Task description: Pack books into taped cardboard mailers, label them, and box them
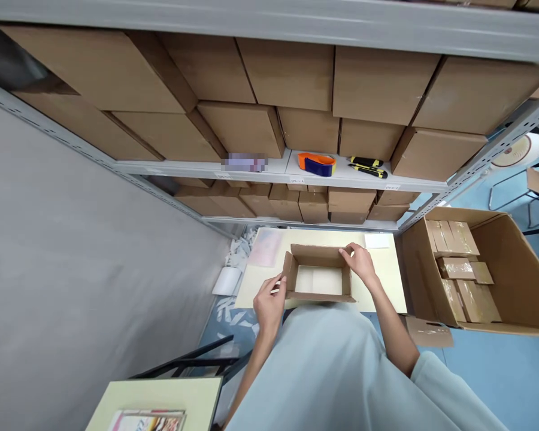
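A small brown cardboard box (318, 257) sits at the near edge of a pale yellow table, right in front of my body. Its upper side is open, and a pale surface shows inside; I cannot tell whether this is the box's bottom or the table. My left hand (268, 306) pinches the box's left wall between thumb and fingers. At the far right corner, my right hand (360, 263) grips the rim, thumb on the inner side. A white slip of paper (377, 240) lies beyond my right hand, and a pinkish sheet (265, 246) lies to the left.
Shelves full of cardboard boxes (287, 72) rise ahead. On the shelf edge lie an orange and blue tape roll (317, 164) and black-yellow utility knives (367, 167). A large carton (516, 269) holding taped boxes stands right. Paper scraps (238, 254) litter the floor left, beside a wall.
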### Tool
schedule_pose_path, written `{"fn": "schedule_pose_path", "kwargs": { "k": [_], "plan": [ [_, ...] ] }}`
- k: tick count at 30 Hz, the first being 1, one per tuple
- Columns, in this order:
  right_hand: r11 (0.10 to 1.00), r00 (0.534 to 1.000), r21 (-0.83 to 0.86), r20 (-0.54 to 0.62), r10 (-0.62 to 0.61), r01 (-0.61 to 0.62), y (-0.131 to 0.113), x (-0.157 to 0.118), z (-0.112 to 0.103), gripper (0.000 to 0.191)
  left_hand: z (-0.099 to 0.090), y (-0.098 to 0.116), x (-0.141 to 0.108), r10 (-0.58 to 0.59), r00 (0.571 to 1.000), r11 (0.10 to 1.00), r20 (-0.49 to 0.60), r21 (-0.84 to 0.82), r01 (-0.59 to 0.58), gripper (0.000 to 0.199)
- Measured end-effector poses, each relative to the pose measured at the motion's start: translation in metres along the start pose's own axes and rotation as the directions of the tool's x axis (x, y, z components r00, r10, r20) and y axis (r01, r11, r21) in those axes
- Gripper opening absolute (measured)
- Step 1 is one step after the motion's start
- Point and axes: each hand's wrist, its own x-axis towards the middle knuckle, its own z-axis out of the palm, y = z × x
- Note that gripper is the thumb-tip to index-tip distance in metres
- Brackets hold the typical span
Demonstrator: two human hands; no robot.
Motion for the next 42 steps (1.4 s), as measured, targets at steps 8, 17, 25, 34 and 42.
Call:
{"fn": "schedule_pose_path", "kwargs": {
  "k": [8,17,25,34,42],
  "plan": [
    [0.992,0.999,0.125,-0.04,0.027,-0.022,-0.007,0.0,0.008,0.044,0.01,-0.002,-0.002,0.109,0.955,0.99,0.276,0.06,-0.13,0.036],
    [0.928,0.995,0.357,-0.039,-0.096,0.104,0.017,-0.021,0.008,0.048,0.009,-0.017,-0.006,0.1,0.943,0.992,0.316,0.039,-0.118,0.049],
    [0.939,0.995,0.329,-0.045,-0.093,0.103,0.051,-0.043,0.017,0.047,0.028,-0.024,0.015,0.092,0.972,0.992,0.218,0.07,-0.11,0.055],
    [0.868,0.999,0.496,0.04,-0.02,-0.003,0.057,-0.057,0.033,0.045,0.064,-0.044,0.034,0.006,0.97,1.0,0.242,0.0,-0.006,0.057],
    [0.931,0.998,0.362,0.056,0.031,-0.049,0.047,-0.054,0.036,0.033,0.076,-0.057,0.034,-0.04,0.926,0.977,0.376,-0.178,0.115,0.075]
  ]
}}
